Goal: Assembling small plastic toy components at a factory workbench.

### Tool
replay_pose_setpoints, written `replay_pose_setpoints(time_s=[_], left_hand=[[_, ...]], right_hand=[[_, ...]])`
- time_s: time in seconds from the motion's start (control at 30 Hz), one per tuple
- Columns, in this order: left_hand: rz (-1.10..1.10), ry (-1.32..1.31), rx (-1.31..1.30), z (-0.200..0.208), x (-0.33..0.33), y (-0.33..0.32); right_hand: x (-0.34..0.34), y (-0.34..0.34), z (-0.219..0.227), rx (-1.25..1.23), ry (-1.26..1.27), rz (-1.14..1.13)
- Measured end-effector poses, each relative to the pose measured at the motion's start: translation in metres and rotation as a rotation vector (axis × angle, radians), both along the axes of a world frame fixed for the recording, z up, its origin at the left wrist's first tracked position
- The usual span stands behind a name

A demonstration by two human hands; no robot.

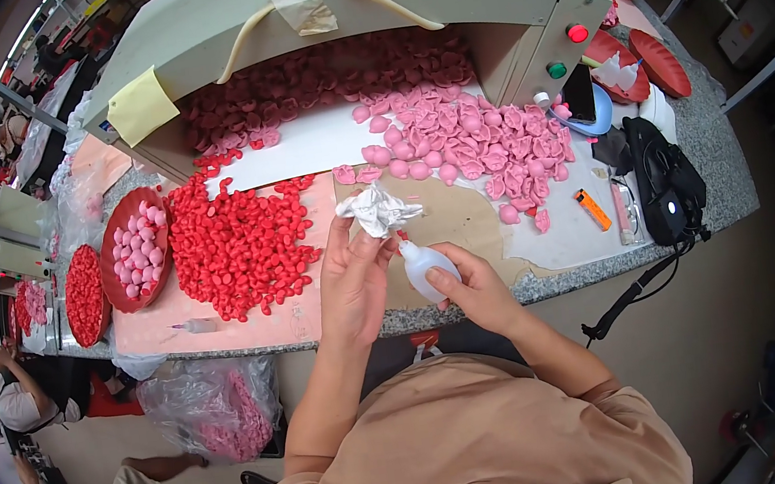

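Observation:
Between the fingers of my left hand (353,281) is a crumpled white tissue (377,210), held up above the front part of the table. My right hand (477,291) is closed around a pale translucent squeeze bottle (427,268). The bottle tilts up to the left, and its narrow reddish tip points at the underside of the tissue; whether they touch I cannot tell. Left of my hands lies a wide heap of small red pieces (236,247). Beyond them, to the right, spreads a pile of pink petal-shaped and round pieces (462,139).
A grey hood-like machine (328,15) arches over more pink pieces at the back. Red bowls (136,251) stand at the left. To the right are an orange lighter (592,210), a black bag (665,181) and a phone (582,104). Other people (25,388) sit at the left.

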State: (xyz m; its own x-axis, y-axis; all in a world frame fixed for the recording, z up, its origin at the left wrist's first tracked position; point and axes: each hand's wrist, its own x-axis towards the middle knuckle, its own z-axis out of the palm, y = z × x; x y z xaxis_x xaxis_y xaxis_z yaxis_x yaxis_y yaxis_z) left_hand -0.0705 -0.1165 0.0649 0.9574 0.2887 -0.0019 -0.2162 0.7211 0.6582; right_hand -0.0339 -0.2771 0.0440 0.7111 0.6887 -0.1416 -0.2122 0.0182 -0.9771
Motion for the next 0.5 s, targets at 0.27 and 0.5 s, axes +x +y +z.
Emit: replay_pose_setpoints(time_s=[0.27, 0.5], left_hand=[[0.103, -0.042, -0.039, -0.013, -0.001, -0.001], [0.268, -0.155, -0.162, 0.007, 0.005, 0.017]], right_hand=[[-0.006, 0.0, 0.0, 0.034, 0.109, 0.032], [-0.004, -0.007, 0.001, 0.06, 0.101, 0.167]])
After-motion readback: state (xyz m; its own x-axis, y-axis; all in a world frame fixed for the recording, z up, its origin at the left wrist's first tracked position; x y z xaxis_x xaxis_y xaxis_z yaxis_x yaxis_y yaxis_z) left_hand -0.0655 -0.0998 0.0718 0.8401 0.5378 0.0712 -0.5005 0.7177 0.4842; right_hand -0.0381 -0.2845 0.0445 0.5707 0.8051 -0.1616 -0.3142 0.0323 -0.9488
